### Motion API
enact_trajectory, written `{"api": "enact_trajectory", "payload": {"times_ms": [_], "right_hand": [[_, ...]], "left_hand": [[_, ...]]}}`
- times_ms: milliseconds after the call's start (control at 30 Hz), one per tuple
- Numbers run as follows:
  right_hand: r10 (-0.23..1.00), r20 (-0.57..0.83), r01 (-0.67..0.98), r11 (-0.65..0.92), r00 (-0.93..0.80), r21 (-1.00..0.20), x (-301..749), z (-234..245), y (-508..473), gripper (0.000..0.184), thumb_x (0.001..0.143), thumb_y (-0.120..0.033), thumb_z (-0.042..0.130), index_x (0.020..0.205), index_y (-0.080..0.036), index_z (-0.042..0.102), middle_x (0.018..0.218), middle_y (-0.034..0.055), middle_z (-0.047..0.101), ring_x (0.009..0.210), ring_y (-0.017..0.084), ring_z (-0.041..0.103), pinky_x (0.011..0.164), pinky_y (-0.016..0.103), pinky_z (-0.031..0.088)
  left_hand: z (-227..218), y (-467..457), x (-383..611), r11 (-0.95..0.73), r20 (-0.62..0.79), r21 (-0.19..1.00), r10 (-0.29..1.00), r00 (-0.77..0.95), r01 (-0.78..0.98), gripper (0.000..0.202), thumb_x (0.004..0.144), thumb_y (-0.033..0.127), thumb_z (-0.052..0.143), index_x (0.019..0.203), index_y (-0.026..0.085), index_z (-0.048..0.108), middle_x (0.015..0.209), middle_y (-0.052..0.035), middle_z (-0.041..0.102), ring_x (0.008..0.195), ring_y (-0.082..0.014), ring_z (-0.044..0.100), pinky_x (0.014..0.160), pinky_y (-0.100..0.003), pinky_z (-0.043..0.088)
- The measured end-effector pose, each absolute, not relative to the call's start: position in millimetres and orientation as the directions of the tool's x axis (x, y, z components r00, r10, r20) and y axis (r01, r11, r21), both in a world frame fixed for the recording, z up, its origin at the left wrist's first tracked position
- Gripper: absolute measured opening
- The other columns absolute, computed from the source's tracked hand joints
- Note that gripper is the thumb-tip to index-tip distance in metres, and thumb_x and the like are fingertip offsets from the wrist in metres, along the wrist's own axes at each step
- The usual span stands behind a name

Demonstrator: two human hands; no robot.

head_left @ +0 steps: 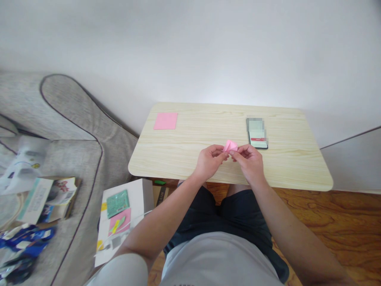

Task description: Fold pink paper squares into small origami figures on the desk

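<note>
A small folded pink paper piece (pixel 230 145) is pinched between both my hands above the near middle of the light wooden table (pixel 190 159). My left hand (pixel 210 161) grips its left side with closed fingers. My right hand (pixel 250 161) holds its right side, fingers also closed. A flat pink paper sheet (pixel 165 120) lies at the table's far left corner.
A phone (pixel 257 133) lies face up just beyond my right hand. A grey sofa (pixel 59 131) with boxes and papers stands at the left. A white box (pixel 119 218) carrying green and pink sheets sits by my left knee. Wooden floor shows at the right.
</note>
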State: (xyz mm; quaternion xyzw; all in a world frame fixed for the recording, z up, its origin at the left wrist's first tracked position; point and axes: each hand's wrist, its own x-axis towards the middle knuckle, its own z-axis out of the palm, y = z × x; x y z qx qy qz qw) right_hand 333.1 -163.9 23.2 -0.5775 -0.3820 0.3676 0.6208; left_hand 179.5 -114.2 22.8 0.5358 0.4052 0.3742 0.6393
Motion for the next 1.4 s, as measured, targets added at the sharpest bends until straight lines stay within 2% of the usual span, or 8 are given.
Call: {"api": "enact_trajectory", "payload": {"times_ms": [133,400,733,900,1067,1233,1400], "right_hand": [[0.888,0.023,-0.024,0.038,0.458,-0.999,332,23,-164,0.031,0.074,-0.037,0.088,0.077,-0.021,0.063,0.072,-0.001,0.067,0.061,0.013,0.061,0.059,0.027,0.046],[0.875,0.022,-0.029,0.041,0.483,-0.999,329,19,-164,0.033,0.073,-0.041,0.088,0.077,-0.021,0.062,0.07,-0.0012,0.068,0.06,0.014,0.062,0.059,0.028,0.048],[0.87,0.073,0.025,0.07,0.488,-0.997,327,17,-165,0.032,0.076,-0.042,0.086,0.079,-0.022,0.062,0.072,-0.0008,0.067,0.066,0.015,0.064,0.063,0.03,0.05],[0.872,0.103,0.038,0.097,0.478,-0.995,326,20,-167,0.034,0.074,-0.042,0.088,0.084,-0.023,0.061,0.08,-0.0001,0.068,0.072,0.015,0.065,0.067,0.03,0.053],[0.927,-0.001,-0.12,0.047,0.374,-0.992,333,22,-166,0.046,0.076,-0.047,0.086,0.112,-0.025,0.069,0.094,0.0021,0.075,0.082,0.018,0.071,0.073,0.032,0.06],[0.949,-0.031,-0.084,-0.005,0.315,-0.996,339,20,-165,0.033,0.079,-0.047,0.085,0.103,-0.024,0.081,0.089,0.003,0.079,0.075,0.017,0.071,0.077,0.034,0.061],[0.961,-0.054,-0.062,-0.038,0.271,-0.997,343,16,-164,0.036,0.078,-0.05,0.085,0.102,-0.024,0.083,0.094,0.0052,0.081,0.082,0.021,0.074,0.08,0.037,0.062]], "left_hand": [[23,-115,179,0.138,-0.116,0.99,0.91,0.398,-0.026,0.042,0.081,0.045,0.082,0.106,0.013,0.071,0.087,-0.0094,0.079,0.08,-0.0183,0.074,0.065,-0.025,0.055],[26,-117,181,0.111,-0.107,0.994,0.901,0.419,0.015,0.034,0.091,0.043,0.072,0.107,0.014,0.073,0.087,-0.0095,0.078,0.08,-0.0168,0.073,0.068,-0.025,0.053],[28,-114,178,0.254,-0.2,0.965,0.872,0.446,-0.063,0.038,0.088,0.05,0.073,0.103,0.015,0.071,0.088,-0.0088,0.078,0.078,-0.017,0.073,0.064,-0.026,0.057],[24,-112,176,0.278,-0.2,0.954,0.864,0.462,-0.107,0.04,0.084,0.05,0.077,0.101,0.014,0.07,0.086,-0.0083,0.077,0.076,-0.0165,0.073,0.066,-0.027,0.058],[22,-111,173,0.215,-0.133,0.969,0.872,0.472,-0.125,0.038,0.086,0.048,0.075,0.103,0.014,0.07,0.083,-0.0069,0.076,0.074,-0.0146,0.071,0.067,-0.026,0.056],[17,-110,172,0.159,-0.088,0.981,0.878,0.47,-0.113,0.034,0.089,0.046,0.073,0.103,0.015,0.069,0.084,-0.0058,0.075,0.075,-0.0136,0.069,0.068,-0.025,0.053],[13,-107,169,0.108,-0.039,0.987,0.877,0.48,-0.117,0.033,0.09,0.045,0.072,0.103,0.015,0.069,0.084,-0.0053,0.075,0.077,-0.0138,0.069,0.071,-0.026,0.053]]}}
